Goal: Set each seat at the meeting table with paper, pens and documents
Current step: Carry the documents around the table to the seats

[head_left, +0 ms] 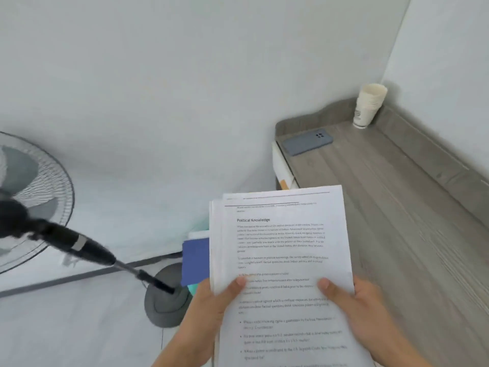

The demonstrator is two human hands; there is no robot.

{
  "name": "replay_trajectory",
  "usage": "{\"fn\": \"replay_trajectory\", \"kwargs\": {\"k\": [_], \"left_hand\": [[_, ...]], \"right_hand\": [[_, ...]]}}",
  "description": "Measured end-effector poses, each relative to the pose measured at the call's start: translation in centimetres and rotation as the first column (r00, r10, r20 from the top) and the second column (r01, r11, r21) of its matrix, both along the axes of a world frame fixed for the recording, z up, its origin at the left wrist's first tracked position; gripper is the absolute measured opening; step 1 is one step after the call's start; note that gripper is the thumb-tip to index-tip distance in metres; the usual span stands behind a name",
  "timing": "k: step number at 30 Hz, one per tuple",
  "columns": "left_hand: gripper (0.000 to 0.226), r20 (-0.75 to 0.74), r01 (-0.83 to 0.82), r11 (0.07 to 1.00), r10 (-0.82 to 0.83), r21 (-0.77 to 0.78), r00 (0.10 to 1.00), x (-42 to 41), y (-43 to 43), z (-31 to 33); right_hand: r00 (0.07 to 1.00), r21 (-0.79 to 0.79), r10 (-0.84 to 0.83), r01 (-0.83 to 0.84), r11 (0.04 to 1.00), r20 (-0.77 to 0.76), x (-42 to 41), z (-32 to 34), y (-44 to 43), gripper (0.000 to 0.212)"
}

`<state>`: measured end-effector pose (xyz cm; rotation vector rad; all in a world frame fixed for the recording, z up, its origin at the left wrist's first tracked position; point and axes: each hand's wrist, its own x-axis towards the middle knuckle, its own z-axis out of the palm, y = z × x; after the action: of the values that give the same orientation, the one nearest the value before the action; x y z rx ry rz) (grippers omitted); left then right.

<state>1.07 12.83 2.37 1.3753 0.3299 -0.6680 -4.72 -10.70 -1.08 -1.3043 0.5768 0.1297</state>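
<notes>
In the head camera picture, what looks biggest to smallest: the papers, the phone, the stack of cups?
1. The papers, though they're nearest the camera.
2. The phone and stack of cups look about alike, so no ranking.

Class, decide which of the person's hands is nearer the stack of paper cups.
Right. The right hand grips the papers directly below the paper cups in view; the left hand grips their left edge, farther off.

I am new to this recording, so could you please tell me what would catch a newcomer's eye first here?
First, the stack of printed pages, headed "Political Knowledge", held low in the centre by the left hand and right hand. Next, a standing fan at the left, then a phone and stacked paper cups on the grey table at the right.
</notes>
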Motion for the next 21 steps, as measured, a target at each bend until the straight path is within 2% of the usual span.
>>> {"fn": "replay_trajectory", "kwargs": {"k": [4,10,12,15,16,19,21], "left_hand": [[0.031,-0.048,-0.301,0.954,0.301,0.000,0.952,-4.6,6.9,0.9],[0.043,-0.089,-0.647,0.761,0.648,0.046,0.756,-12.4,17.2,1.1],[0.043,-0.079,-0.725,0.688,0.725,0.033,0.684,-15.3,20.8,1.5],[0.022,-0.061,-0.822,0.568,0.823,0.048,0.565,-19.8,26.7,1.7],[0.022,-0.060,-0.847,0.529,0.848,0.051,0.526,-21.4,28.7,1.7],[0.037,-0.068,-0.892,0.452,0.891,0.016,0.450,-25.7,34.0,1.0],[0.039,-0.110,-0.925,0.379,0.919,-0.025,0.379,-28.2,37.0,0.7]], "right_hand": [[0.970,-0.057,0.242,-0.239,0.969,0.036,1.2,0.7,5.8,0.024],[0.859,-0.147,0.504,-0.489,0.860,0.087,1.1,2.6,17.7,0.016],[0.834,-0.192,0.536,-0.510,0.839,0.127,0.2,2.1,22.3,0.012],[0.809,-0.266,0.560,-0.508,0.819,0.179,-1.8,1.3,29.7,0.011],[0.795,-0.283,0.575,-0.516,0.809,0.195,-2.4,1.1,32.1,0.010],[0.722,-0.306,0.656,-0.588,0.749,0.220,-4.2,1.2,38.8,0.011],[0.671,-0.299,0.707,-0.643,0.705,0.225,-5.0,1.9,42.7,0.010]]}}
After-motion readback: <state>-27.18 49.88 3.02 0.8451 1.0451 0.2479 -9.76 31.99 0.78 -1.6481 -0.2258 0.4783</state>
